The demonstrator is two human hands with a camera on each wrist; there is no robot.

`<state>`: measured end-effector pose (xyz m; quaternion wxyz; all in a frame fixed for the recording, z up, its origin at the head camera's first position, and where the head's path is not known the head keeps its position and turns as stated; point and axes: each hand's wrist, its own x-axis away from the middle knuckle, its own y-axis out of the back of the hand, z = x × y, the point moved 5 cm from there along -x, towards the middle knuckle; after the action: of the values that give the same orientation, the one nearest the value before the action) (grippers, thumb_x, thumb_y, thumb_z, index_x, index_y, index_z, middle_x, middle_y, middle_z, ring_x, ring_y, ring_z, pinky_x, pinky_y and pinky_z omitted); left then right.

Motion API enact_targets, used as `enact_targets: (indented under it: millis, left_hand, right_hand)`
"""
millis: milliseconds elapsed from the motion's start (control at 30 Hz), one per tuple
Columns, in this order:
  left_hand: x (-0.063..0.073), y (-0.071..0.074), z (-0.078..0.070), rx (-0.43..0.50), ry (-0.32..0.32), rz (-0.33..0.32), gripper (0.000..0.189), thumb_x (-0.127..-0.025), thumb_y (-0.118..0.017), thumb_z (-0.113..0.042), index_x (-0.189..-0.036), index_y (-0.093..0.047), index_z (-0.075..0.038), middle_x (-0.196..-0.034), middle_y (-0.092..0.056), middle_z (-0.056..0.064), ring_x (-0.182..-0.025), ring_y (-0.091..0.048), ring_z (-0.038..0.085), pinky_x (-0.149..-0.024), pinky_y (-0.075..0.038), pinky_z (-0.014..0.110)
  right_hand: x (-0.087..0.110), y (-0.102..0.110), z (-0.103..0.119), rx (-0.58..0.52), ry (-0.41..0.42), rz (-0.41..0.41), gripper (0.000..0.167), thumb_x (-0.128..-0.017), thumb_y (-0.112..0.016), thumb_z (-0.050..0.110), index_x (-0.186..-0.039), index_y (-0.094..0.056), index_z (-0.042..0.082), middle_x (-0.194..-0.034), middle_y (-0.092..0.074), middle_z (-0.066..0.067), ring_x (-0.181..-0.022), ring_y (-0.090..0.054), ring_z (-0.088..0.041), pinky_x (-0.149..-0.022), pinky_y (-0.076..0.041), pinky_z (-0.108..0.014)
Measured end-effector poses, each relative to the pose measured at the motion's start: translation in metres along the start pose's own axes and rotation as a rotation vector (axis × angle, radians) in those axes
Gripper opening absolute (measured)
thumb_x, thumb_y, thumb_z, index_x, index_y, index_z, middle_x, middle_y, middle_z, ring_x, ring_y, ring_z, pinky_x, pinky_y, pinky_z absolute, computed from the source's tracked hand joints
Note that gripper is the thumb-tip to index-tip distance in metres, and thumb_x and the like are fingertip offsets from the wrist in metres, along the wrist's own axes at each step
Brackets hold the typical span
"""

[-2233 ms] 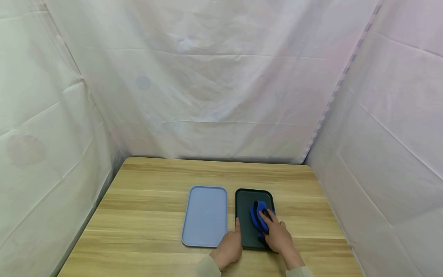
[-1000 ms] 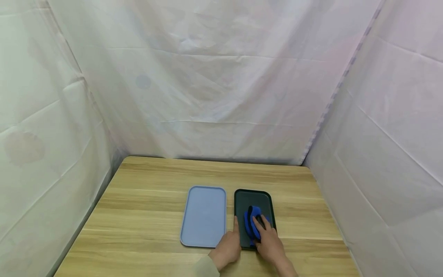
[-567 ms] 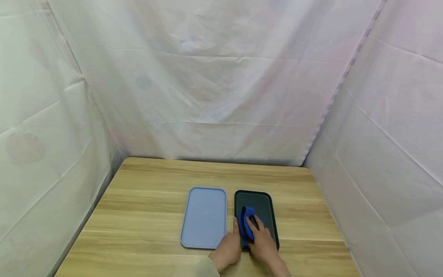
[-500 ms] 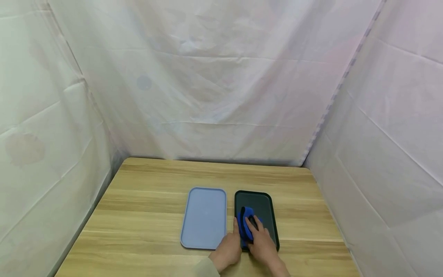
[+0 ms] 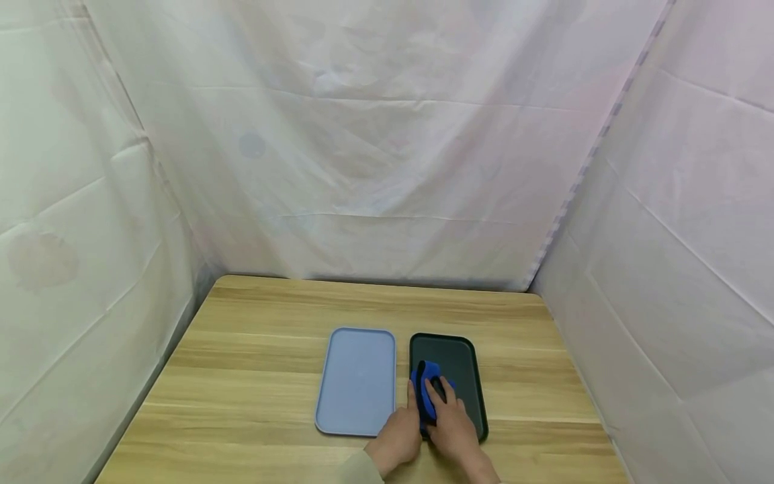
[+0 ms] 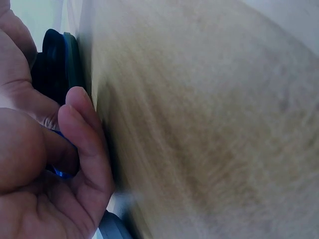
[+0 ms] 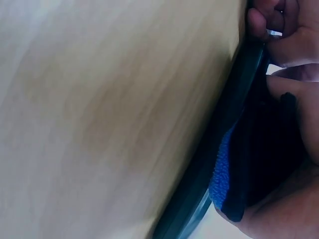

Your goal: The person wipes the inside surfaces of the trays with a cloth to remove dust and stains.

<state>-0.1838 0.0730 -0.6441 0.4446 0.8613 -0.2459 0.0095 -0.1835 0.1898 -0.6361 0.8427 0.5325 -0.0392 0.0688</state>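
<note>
On the dark green tray (image 5: 464,380), my right hand (image 5: 452,427) grips a folded blue cloth with black trim (image 5: 432,370), fingers over its top. The cloth lies at the tray's left side. In the right wrist view, the cloth's fuzzy blue edge (image 7: 220,174) shows beside the tray rim (image 7: 219,134). My left hand (image 5: 399,435) lies at the tray's left rim, its straight index finger pointing away along it and touching the rim. Its other fingers are bent in the left wrist view. The palm hides part of the cloth.
A light blue tray (image 5: 358,380) lies just left of the dark one, a narrow gap between them. Both rest on a wood-grain table (image 5: 260,376). White sheets (image 5: 387,168) hang behind and along both sides.
The right hand has slid the cloth leftward across the dark green tray, from its right side to its left rim. The left hand has stayed at the rim.
</note>
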Motion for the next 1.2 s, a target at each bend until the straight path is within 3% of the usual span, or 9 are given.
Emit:
enact_targets:
  millis: [467, 733, 933, 1200]
  left_hand:
    - [0.0, 0.001, -0.001, -0.051, -0.025, -0.024, 0.085, -0.097, -0.064, -0.004, -0.161, -0.011, 0.012, -0.061, -0.058, 0.006, -0.052, -0.054, 0.014, -0.052, -0.046, 0.027]
    - [0.001, 0.0, -0.001, -0.012, -0.014, -0.004, 0.084, -0.097, -0.063, -0.003, -0.161, -0.011, 0.011, -0.059, -0.055, 0.005, -0.05, -0.051, 0.014, -0.052, -0.046, 0.027]
    - [0.001, 0.001, -0.002, -0.049, -0.031, -0.021, 0.087, -0.095, -0.066, -0.003, -0.161, -0.011, 0.011, -0.056, -0.052, 0.002, -0.046, -0.048, 0.013, -0.047, -0.042, 0.026]
    - [0.001, 0.001, -0.001, -0.033, -0.038, -0.028, 0.092, -0.091, -0.069, -0.001, -0.161, -0.01, 0.011, -0.055, -0.052, 0.001, -0.045, -0.046, 0.012, -0.046, -0.041, 0.026]
  right_hand:
    - [-0.002, -0.002, 0.008, 0.045, -0.063, -0.061, 0.075, -0.088, -0.082, 0.023, -0.155, -0.05, 0.019, -0.161, -0.037, -0.023, -0.121, -0.055, -0.049, -0.077, -0.056, -0.061]
    - [-0.006, -0.003, 0.008, 0.059, -0.083, -0.074, 0.075, -0.088, -0.082, 0.024, -0.156, -0.049, 0.021, -0.162, -0.036, -0.022, -0.117, -0.057, -0.047, -0.071, -0.056, -0.059]
    - [-0.011, -0.003, 0.009, 0.065, -0.087, -0.096, 0.073, -0.089, -0.08, 0.025, -0.155, -0.05, 0.02, -0.161, -0.036, -0.022, -0.116, -0.057, -0.048, -0.068, -0.055, -0.059]
    - [-0.024, 0.002, 0.01, 0.053, -0.096, -0.105, 0.072, -0.09, -0.078, 0.023, -0.156, -0.049, 0.019, -0.162, -0.036, -0.022, -0.118, -0.057, -0.049, -0.072, -0.055, -0.059]
